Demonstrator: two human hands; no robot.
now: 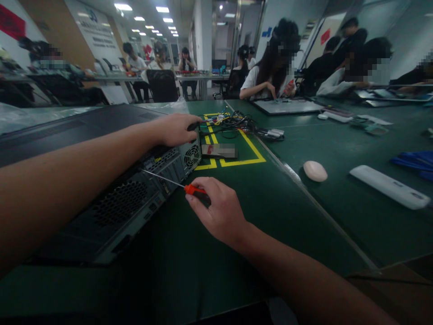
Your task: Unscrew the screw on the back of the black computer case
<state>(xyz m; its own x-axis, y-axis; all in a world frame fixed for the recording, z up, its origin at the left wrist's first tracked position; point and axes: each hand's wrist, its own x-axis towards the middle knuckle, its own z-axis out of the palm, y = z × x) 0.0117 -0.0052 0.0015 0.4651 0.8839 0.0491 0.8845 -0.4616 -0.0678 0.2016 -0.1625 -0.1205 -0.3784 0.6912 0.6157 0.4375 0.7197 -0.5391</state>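
Observation:
A black desktop computer case (111, 115) lies on its side at the left, its rear panel with honeycomb vents and a round fan grille turned towards me. My left hand (179, 128) rests on the far upper corner of the case, its fingers curled round the edge; a dark part shows between thumb and fingers. In my right hand (219, 207) is a screwdriver (192, 189) with an orange and black handle. Its long thin shaft points left, and the tip meets the rear panel near the upper edge. My left forearm crosses over the case top.
Beyond the case lie tangled cables (237, 121) and a dark flat box (219, 150) by yellow tape marks (243, 161). A pale rounded object (315, 171) and a long white device (389, 186) lie right on the green table (287, 225). Several people sit at tables behind.

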